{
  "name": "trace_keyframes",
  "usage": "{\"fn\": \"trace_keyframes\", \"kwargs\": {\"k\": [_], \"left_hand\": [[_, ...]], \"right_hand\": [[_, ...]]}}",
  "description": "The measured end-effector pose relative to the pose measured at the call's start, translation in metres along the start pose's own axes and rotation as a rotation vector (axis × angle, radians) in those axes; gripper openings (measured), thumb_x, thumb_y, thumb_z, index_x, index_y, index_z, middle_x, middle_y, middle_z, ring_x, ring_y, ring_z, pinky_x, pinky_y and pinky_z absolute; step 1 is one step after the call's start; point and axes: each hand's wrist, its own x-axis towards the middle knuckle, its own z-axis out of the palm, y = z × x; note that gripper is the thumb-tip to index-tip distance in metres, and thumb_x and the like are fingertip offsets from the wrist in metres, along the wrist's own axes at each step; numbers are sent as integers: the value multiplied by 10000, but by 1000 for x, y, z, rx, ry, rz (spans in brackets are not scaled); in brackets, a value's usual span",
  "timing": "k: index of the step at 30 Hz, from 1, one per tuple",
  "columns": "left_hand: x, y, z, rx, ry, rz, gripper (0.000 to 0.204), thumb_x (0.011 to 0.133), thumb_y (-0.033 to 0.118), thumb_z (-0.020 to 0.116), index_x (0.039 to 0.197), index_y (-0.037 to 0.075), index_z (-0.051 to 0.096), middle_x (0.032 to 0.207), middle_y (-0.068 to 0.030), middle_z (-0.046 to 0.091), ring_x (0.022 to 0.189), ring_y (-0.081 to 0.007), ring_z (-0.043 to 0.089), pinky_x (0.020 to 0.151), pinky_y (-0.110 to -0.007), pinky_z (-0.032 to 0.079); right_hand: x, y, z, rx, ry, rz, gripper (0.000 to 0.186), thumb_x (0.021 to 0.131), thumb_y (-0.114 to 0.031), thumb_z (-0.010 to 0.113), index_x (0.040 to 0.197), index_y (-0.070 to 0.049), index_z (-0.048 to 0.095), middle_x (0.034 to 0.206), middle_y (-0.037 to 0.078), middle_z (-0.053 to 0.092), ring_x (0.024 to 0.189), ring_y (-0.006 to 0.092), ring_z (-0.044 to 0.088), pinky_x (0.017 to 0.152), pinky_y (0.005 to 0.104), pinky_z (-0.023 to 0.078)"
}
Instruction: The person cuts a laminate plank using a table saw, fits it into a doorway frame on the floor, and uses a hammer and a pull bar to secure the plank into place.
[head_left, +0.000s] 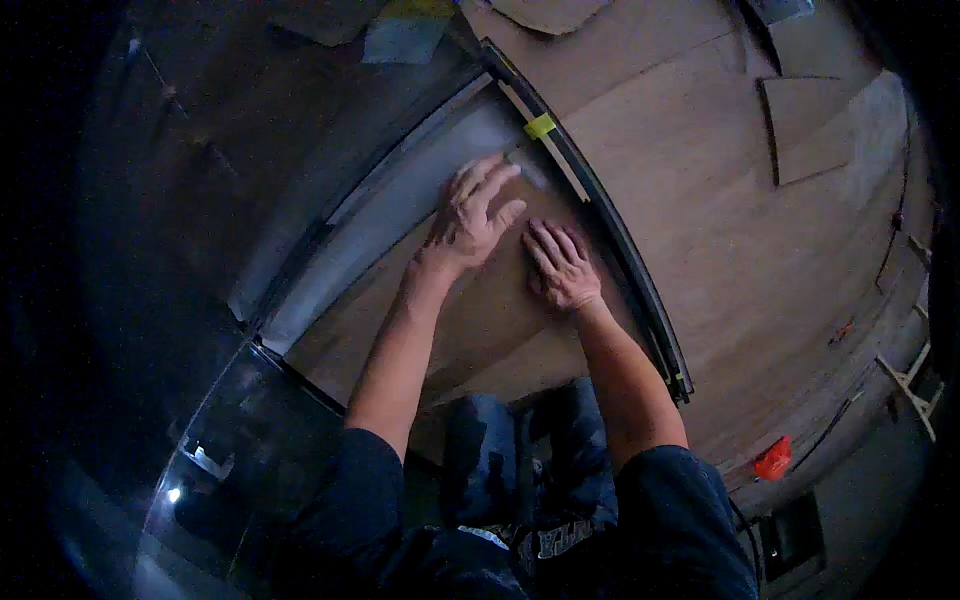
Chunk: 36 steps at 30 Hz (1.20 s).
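Note:
My left hand [472, 218] is over a brown panel [470, 310], near the edge of a pale grey strip [385, 205]. Its fingers reach forward, partly bent, with the thumb apart, and I see nothing held in it. To its right, my right hand [562, 266] lies flat on the brown panel, fingers extended and close together. A long dark rail [622, 250] runs along the panel's right side. Yellow tape [540, 126] sits across it near the far end, beside a thin pale strip [560, 160].
A wide brown wooden surface [720, 230] extends to the right, with a loose square piece [812, 128] on it. At the lower right lies a red object [773, 459]. A dark glossy surface [240, 450] is at lower left, and a pale bluish sheet [405, 38] at the far side.

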Motion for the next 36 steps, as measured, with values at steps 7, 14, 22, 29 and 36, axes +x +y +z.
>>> {"fn": "trace_keyframes", "kwargs": {"k": [7, 14, 22, 29, 36], "left_hand": [[-11, -76, 3, 487, 164, 85, 547, 959, 366, 668, 1426, 95, 579, 1557, -196, 476, 1424, -396, 448, 1178, -553, 338], [-138, -112, -59, 632, 132, -137, 518, 953, 187, 596, 1450, 47, 549, 1527, -173, 514, 1410, -382, 469, 1187, -543, 342], [-352, -189, -147, 981, -96, -786, 475, 1049, 196, 506, 1511, 84, 493, 1562, -129, 498, 1456, -364, 416, 1244, -520, 239], [-405, -177, -111, 696, 181, -1248, 600, 1081, 279, 497, 1619, 75, 325, 1694, -175, 271, 1542, -378, 281, 1243, -533, 234], [-397, -127, 33, 546, 780, -1004, 549, 1070, 261, 423, 1556, 5, 408, 1662, -270, 282, 1532, -451, 271, 1241, -591, 220]], "right_hand": [[1, -3, 2, -37, -35, 24, 797, 909, -397, 663, 1617, -182, 367, 1705, 41, 297, 1543, 281, 307, 1280, 452, 241], [5, -14, -6, -45, 30, 63, 614, 957, -329, 583, 1542, -167, 489, 1644, 66, 415, 1495, 303, 399, 1237, 478, 303], [1, -7, 8, -75, 61, 50, 717, 909, -332, 611, 1588, -188, 429, 1679, 42, 358, 1524, 286, 355, 1251, 468, 283], [1, -15, 4, -114, 72, 66, 745, 879, -310, 645, 1581, -179, 431, 1676, 46, 362, 1518, 309, 356, 1253, 474, 272], [5, -25, 0, -132, 191, 34, 654, 906, -285, 676, 1522, -169, 488, 1594, 57, 445, 1467, 344, 400, 1216, 501, 314]]}}
